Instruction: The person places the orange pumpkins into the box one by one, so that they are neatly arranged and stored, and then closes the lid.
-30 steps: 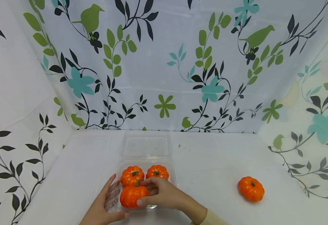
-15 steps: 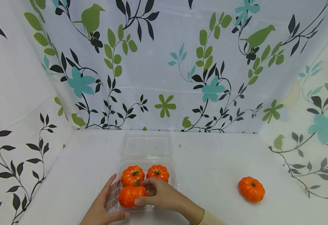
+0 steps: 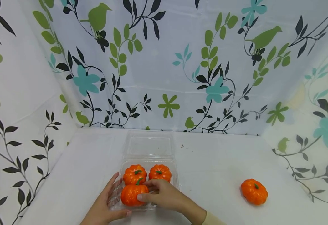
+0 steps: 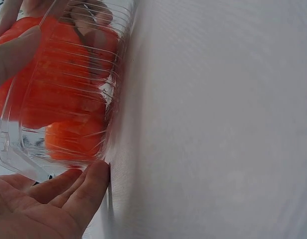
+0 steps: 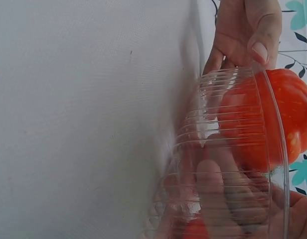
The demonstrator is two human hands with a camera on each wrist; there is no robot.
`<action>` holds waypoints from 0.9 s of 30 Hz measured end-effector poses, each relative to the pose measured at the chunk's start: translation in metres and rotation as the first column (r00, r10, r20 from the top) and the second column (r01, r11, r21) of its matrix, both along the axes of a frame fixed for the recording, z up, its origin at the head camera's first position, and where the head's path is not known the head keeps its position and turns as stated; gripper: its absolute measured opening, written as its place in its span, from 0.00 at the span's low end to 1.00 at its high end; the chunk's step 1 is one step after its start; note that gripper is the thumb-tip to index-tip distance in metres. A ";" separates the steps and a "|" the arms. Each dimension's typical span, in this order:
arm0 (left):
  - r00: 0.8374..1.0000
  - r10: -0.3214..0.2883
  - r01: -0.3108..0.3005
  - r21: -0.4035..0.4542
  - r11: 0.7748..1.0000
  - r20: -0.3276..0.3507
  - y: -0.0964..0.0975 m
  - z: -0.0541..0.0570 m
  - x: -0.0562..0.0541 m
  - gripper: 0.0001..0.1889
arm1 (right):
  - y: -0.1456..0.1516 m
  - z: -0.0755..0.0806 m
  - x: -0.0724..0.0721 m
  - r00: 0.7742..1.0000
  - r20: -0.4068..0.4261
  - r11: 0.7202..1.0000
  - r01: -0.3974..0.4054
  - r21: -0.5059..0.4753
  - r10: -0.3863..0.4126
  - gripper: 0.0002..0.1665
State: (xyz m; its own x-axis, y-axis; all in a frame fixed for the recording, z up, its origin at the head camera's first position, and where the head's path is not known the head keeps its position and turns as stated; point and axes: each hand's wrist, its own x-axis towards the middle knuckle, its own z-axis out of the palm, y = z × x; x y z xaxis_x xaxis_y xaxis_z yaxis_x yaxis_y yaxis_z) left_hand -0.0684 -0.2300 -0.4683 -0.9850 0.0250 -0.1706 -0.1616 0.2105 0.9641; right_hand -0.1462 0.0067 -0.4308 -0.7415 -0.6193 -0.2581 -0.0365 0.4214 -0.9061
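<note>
– Front pumpkin has shifted slightly left within the clear box over the last second. Finger states?
– Right hand: pinching it, thumb against fingers. Left hand: thumb spread from fingers, touching the box's left side.
– Other pumpkins?
– Two behind it; one apart, on the table.

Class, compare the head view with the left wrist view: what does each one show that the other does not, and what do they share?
Only the head view shows the lone pumpkin lying apart on the right, the open lid behind the container, and a pale sleeve.

Only the left wrist view shows the container's ribbed side wall close up from low down, with orange showing through it.

Both show the left hand at the container, the right hand gripping the front pumpkin, and the white tabletop.
</note>
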 end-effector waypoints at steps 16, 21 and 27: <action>1.000 -0.008 0.008 -0.015 1.000 -0.011 0.001 0.001 0.000 0.64 | -0.008 0.000 0.000 0.998 -0.056 0.998 0.024 0.058 -0.021 0.30; 1.000 -0.012 0.012 -0.018 1.000 -0.009 0.001 0.001 0.000 0.65 | -0.011 0.000 0.001 0.997 -0.077 0.998 0.026 0.060 -0.021 0.32; 1.000 -0.015 0.015 -0.023 1.000 0.000 0.001 0.001 0.000 0.65 | -0.014 0.002 0.002 0.991 -0.133 0.992 0.037 0.119 -0.021 0.34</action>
